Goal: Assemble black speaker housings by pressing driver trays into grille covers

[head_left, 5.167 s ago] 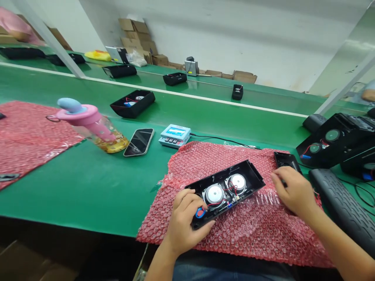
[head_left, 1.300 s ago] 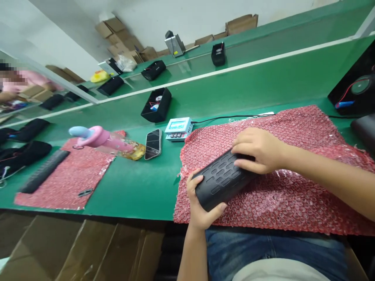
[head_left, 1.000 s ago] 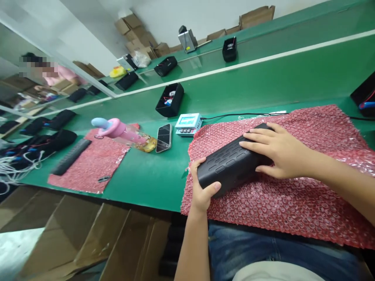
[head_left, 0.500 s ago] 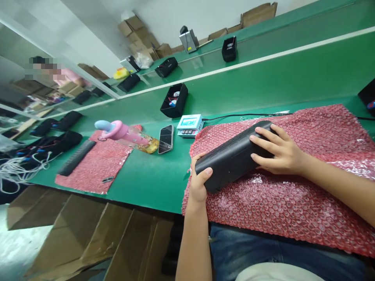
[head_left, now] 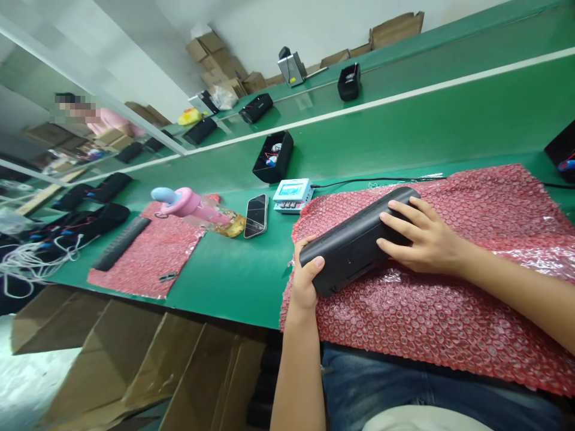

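Note:
A long black speaker housing [head_left: 353,257] with rounded edges lies tilted on a red bubble-wrap sheet [head_left: 404,323], its right end farther from me. My left hand [head_left: 306,275] is closed around its near left end, thumb on the side facing me and fingers behind. My right hand [head_left: 417,236] grips the right part from above, fingers spread across the surface. Its palm side is hidden. Just beyond the sheet's left corner stands a small light-blue device [head_left: 291,194] with a lit screen and a black cable.
Left of the sheet lie a phone [head_left: 256,215] and a pink-topped bottle [head_left: 202,212]. A second bubble-wrap piece [head_left: 157,257] carries a dark grille strip [head_left: 122,243]. An open housing with wires [head_left: 272,157] stands behind. White cables [head_left: 36,263] lie far left; a person [head_left: 108,120] is beyond.
My right hand has slid slightly left along the speaker housing, toward me. My left hand keeps its grip. The view has shifted a little.

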Motion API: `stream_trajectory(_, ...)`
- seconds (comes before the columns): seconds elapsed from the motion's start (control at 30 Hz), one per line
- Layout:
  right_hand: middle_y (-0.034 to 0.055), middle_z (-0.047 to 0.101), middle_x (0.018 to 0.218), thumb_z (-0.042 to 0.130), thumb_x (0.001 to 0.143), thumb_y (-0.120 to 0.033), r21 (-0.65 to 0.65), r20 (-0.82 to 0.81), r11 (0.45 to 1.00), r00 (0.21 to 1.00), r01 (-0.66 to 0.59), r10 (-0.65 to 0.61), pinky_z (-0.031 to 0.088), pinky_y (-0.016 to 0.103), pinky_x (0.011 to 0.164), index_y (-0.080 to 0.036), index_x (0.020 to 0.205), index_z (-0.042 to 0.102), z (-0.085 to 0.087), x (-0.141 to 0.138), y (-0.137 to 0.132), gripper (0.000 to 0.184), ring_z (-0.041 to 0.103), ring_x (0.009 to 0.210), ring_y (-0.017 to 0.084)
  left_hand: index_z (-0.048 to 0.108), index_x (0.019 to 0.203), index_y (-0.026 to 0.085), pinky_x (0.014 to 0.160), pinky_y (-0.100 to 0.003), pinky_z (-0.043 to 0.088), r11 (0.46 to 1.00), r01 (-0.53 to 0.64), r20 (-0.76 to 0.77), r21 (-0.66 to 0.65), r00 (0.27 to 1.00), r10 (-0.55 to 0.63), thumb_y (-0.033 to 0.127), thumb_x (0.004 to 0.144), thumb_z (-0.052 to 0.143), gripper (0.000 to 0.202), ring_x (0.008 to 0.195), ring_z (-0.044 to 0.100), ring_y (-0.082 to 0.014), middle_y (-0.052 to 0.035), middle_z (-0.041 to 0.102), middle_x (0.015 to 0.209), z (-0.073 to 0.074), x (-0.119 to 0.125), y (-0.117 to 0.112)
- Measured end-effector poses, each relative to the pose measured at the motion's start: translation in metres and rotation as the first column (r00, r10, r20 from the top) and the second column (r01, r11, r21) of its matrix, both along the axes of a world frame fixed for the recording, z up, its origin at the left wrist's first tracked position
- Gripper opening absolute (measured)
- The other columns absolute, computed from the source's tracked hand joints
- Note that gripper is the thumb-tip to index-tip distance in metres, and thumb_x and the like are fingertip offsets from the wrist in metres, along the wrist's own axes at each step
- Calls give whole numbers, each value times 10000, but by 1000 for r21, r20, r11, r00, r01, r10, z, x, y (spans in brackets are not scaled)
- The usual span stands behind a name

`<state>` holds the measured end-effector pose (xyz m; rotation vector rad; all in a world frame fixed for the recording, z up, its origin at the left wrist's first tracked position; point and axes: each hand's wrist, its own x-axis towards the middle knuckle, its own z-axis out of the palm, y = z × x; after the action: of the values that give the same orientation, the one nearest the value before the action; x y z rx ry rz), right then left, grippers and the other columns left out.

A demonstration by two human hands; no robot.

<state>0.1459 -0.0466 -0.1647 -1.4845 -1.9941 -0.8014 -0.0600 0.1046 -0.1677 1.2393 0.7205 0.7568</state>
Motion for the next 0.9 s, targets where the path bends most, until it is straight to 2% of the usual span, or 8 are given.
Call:
stream_trajectory(0.1, 142, 413, 1310, 566, 818, -199, -45, 9, 999, 1000, 28, -28, 302, 645, 943, -315, 1194, 484, -1, -10, -1, 402, 335, 1275, 365, 535, 1017, 224, 790, -334, 456, 1000, 8, 6, 16, 1000, -8, 386, 581, 659, 482, 873, 571, -213, -24, 596, 994, 1, -1, -3)
stream_trajectory(0.27, 169, 387, 1335, 508, 851, -138, -64, 7, 996, 998, 55, -55, 306, 603, 960, -296, 1238, 460, -6, -17, 2, 421, 331, 1287, 342, 524, 1034, 227, 805, -349, 461, 999, 32, 17, 26, 999, -32, 382, 603, 650, 475, 909, 574, -226, -31, 590, 1032, -1, -4, -2)
stream_trajectory(0.47, 139, 425, 1321, 505, 857, -143, 37, -15, 999, 1000, 14, -14, 288, 552, 993, -280, 1140, 519, -13, -13, 5, 315, 383, 1266, 296, 508, 1058, 232, 828, -366, 454, 998, 42, 21, 38, 999, -43, 391, 604, 656, 503, 923, 566, -233, -32, 579, 1037, -4, -4, -1)
stream_trajectory(0.67, 126, 371, 1382, 530, 825, -128, 8, -20, 1000, 1000, 14, -14, 272, 555, 1007, -284, 1139, 514, -15, -13, 5, 351, 357, 1281, 308, 510, 1046, 230, 830, -384, 457, 999, 35, 8, 34, 999, -35, 399, 612, 640, 484, 914, 574, -240, -34, 581, 1027, -2, -3, -2)
stream_trajectory(0.9, 128, 381, 1371, 538, 788, -91, 6, -36, 1000, 999, 19, -18, 266, 569, 1009, -257, 1117, 522, -14, -16, 5, 368, 352, 1281, 314, 544, 1003, 223, 791, -332, 465, 999, 11, 33, 36, 999, -12, 391, 591, 660, 460, 866, 574, -205, -21, 597, 977, -1, -2, -3)
